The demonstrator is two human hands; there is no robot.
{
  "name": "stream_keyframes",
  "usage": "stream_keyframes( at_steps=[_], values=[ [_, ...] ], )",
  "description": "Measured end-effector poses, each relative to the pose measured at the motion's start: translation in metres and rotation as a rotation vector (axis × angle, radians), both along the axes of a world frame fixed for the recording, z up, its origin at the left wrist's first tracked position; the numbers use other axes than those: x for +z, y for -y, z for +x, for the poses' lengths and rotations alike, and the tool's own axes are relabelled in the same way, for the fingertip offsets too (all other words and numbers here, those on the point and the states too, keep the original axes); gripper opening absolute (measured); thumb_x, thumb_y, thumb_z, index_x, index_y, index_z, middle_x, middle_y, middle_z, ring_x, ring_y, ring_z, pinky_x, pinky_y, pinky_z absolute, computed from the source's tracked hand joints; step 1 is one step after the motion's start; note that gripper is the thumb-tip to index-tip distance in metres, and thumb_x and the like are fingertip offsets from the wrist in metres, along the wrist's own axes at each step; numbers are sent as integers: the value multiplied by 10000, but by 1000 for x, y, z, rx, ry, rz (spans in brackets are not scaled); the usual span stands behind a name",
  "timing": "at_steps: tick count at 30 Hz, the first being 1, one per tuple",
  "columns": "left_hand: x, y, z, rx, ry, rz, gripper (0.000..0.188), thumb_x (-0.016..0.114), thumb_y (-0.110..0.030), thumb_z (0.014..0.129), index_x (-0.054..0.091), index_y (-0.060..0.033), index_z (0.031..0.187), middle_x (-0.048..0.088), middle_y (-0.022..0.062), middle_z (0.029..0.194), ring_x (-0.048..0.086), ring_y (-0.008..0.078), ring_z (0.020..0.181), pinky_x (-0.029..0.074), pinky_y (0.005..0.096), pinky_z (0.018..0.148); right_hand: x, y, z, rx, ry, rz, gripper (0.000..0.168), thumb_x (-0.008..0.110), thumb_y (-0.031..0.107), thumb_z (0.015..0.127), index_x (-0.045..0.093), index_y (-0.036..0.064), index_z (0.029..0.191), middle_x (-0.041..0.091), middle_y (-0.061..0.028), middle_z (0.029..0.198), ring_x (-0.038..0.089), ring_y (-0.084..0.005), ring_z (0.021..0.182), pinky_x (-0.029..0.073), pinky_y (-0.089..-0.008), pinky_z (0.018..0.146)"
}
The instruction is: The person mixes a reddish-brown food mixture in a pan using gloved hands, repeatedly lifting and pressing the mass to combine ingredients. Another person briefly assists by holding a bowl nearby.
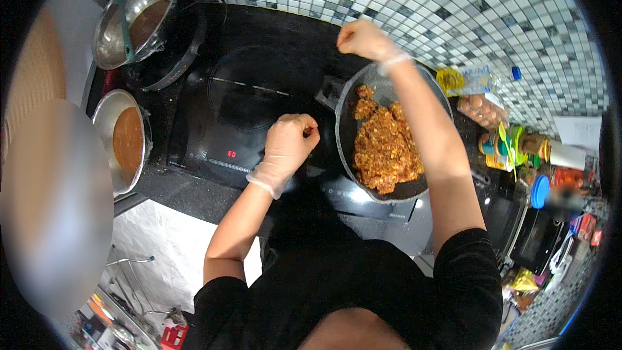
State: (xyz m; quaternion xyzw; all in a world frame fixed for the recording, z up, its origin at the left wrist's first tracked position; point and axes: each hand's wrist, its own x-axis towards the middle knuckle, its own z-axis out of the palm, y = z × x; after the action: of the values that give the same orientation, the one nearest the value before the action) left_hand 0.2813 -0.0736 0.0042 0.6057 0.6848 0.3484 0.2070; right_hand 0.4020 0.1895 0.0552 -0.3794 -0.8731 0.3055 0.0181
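Observation:
My left hand [290,147], in a clear plastic glove, is above the black induction cooktop [194,121], left of a large grey pan [340,141]. Its fingers are curled in to the thumb, with nothing visible in them. Beyond the pan's far rim, near the tiled wall, my right hand [363,40] is also gloved and closed, and no held thing shows. A chunky reddish-brown food mass [386,150] lies in the pan, with smaller clumps [364,107] toward its far left side. My right forearm passes over the pan and hides part of it.
At left stand a metal bowl of brown sauce [129,141] and another metal bowl [102,41] with a green utensil [125,24], over a black pan [167,75]. Another person is at the left edge. Packed eggs [481,109], jars [500,160] and a blue lid [539,191] are at right.

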Motion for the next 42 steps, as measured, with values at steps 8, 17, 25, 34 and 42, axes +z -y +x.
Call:
stream_keyframes(
  at_steps=[8, 17, 25, 34, 42],
  values=[
    [72, -3, 160, -406, 85, -69, 126, 654, -171, 846, 640, -119, 959, 671, 164, 853, 648, 379, 808, 515, 466, 688, 85, 170, 213, -191, 116, 141, 198, 702, 141, 753, 726, 74, 937, 694, -118, 773, 677, -288, 757, 538, -367, 731],
    [56, -104, 235, -373, -394, -175, 352, 490, -163, 922, 581, -55, 1244, 571, 235, 1206, 595, 407, 1064, 490, 466, 914, 27, 240, 315, -343, 93, 381, 986, 838, 509, 613, 406, 222, 1451, 390, -210, 1439, 360, -429, 1334, 311, -576, 1077],
    [31, -184, 312, -643, -724, -414, 390, 479, -297, 960, 596, -52, 1241, 570, 236, 1264, 582, 390, 1126, 456, 449, 983, 19, 242, 373, -412, 119, 301, 986, 825, 440, 662, 325, 252, 1490, 392, -194, 1414, 348, -406, 1328, 258, -573, 1085],
    [84, -115, 345, -341, 571, -968, 853, 486, -684, 892, 414, -33, 1438, 543, 179, 1374, 531, 348, 1252, 394, 355, 1062, 0, 234, 393, -481, 196, 260, 1025, 818, 354, 663, 270, 207, 1517, 370, -181, 1429, 335, -388, 1329, 276, -608, 1050],
    [10, -77, 365, -32, -21, -470, 874, 678, -617, 789, 514, 55, 1324, 603, 273, 1248, 567, 355, 1217, 434, 381, 1027, -21, 256, 392, -502, 152, 261, 956, 796, 347, 675, 326, 121, 1476, 354, -209, 1455, 351, -403, 1322, 298, -635, 1035]
  ],
)
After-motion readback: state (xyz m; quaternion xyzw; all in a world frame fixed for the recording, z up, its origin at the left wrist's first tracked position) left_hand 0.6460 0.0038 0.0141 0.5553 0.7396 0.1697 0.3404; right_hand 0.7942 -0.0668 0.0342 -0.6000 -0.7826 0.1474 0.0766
